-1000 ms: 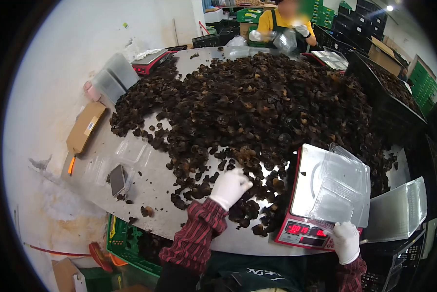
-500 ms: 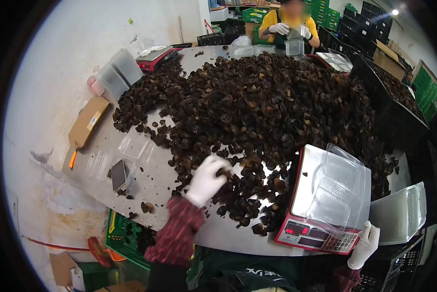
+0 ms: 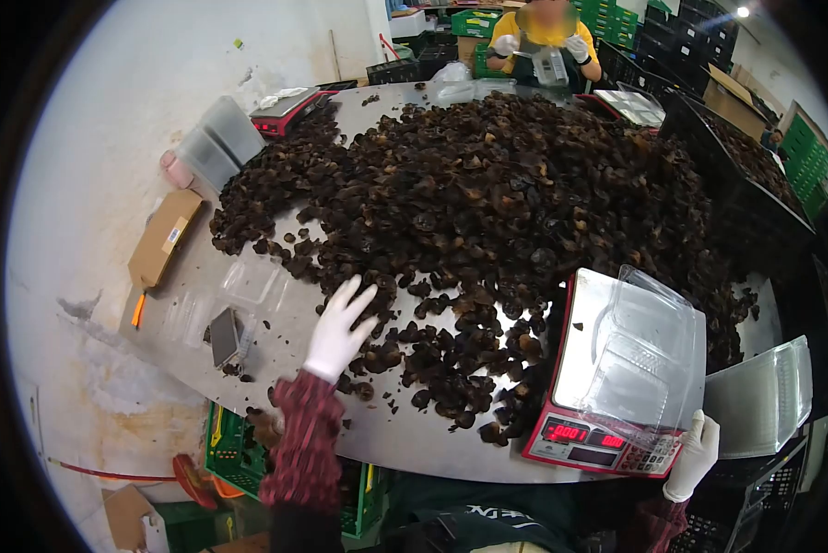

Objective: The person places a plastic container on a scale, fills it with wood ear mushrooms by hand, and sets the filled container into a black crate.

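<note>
Dark brown wood ear mushrooms lie in a wide heap on a metal table, with a looser scatter toward me. My left hand, in a white glove, is open over the heap's near left edge, fingers spread and nothing visibly held. My gloved right hand is closed at the near right corner of a red scale, fingers curled at the rim of a clear plastic box. That box lies opened out on the scale's metal plate. Red digits on the display appear to read -0.001 and 0.00.
Stacked clear boxes stand right of the scale. A phone, a flat clear box and a cardboard piece lie left. A green crate sits below the table edge. Across the table, a person handles a clear box.
My left hand has moved left and slightly away from me, and its fingers have spread. The scale's display is now readable. The person opposite has shifted their box.
</note>
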{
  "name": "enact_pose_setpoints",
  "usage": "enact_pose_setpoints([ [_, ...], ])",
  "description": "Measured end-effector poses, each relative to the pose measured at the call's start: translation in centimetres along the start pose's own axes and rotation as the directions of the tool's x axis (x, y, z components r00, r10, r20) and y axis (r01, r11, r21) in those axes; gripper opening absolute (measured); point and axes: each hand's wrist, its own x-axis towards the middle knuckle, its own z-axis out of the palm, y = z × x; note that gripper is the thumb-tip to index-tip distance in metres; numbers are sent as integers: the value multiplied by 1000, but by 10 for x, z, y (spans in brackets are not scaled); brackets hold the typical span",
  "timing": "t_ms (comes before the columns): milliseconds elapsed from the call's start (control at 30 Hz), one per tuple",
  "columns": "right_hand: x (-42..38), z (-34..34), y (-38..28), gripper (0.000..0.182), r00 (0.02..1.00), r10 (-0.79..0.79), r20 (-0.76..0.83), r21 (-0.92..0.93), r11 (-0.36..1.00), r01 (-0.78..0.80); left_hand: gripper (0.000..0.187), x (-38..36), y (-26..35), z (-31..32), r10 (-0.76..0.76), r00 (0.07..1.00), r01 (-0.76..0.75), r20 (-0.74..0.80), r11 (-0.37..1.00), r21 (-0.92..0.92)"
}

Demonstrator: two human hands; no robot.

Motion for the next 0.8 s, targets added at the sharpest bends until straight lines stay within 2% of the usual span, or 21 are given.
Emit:
enact_pose_setpoints([
  [67,0,0,16,18,1000,-17,-10,0,1000,17,49,31,-17,38,-44,997,49,-67,996,72],
  [100,0,-2,16,18,999,-34,-16,2,999,34,46,41,-9,40,-70,997,67,35,994,83],
  [133,0,-4,13,18,999,-35,-20,-2,999,35,42,44,-1,39,-172,961,149,216,982,120],
  [167,0,-7,8,18,998,57,-13,31,998,-56,38,47,8,37,-268,884,217,384,961,172],
  [200,-2,-9,3,18,989,151,-3,61,987,-151,30,50,16,33,-281,820,177,499,953,246],
  [233,-1,-12,8,18,988,157,-6,54,986,-156,26,45,30,27,-335,786,222,520,937,268],
  [300,1,-14,19,18,998,62,-9,-67,996,-63,23,38,52,23,-170,866,5,471,943,332],
  [333,2,-12,20,18,998,64,-8,-67,996,-64,18,36,60,29,-11,937,-96,349,953,288],
  [367,3,-9,20,17,999,51,-14,-36,998,-51,13,40,68,35,97,965,-151,242,965,213],
  [433,6,-5,13,17,999,39,-20,-7,999,-39,17,52,71,63,165,976,-181,143,978,105],
  [500,6,-1,-6,17,992,125,4,53,991,-125,21,66,68,95,154,985,-156,74,988,20],
  [567,6,-1,-5,17,990,139,1,47,989,-138,21,73,64,121,106,982,-115,154,992,55],
  [633,9,-3,2,17,989,147,-3,40,988,-147,22,75,69,117,92,988,-100,124,993,55],
  [700,9,-7,17,18,998,43,-36,-53,998,-45,23,83,65,106,75,996,-80,52,991,106],
  [733,9,-6,21,18,997,58,-53,-48,997,-60,24,87,58,109,116,990,-109,-84,991,77],
  [767,8,-5,22,18,997,61,-48,-51,997,-64,24,94,49,112,87,993,-77,-84,990,116],
  [800,8,-3,20,18,995,97,-30,-13,995,-98,22,99,44,115,55,998,-58,23,989,133],
])
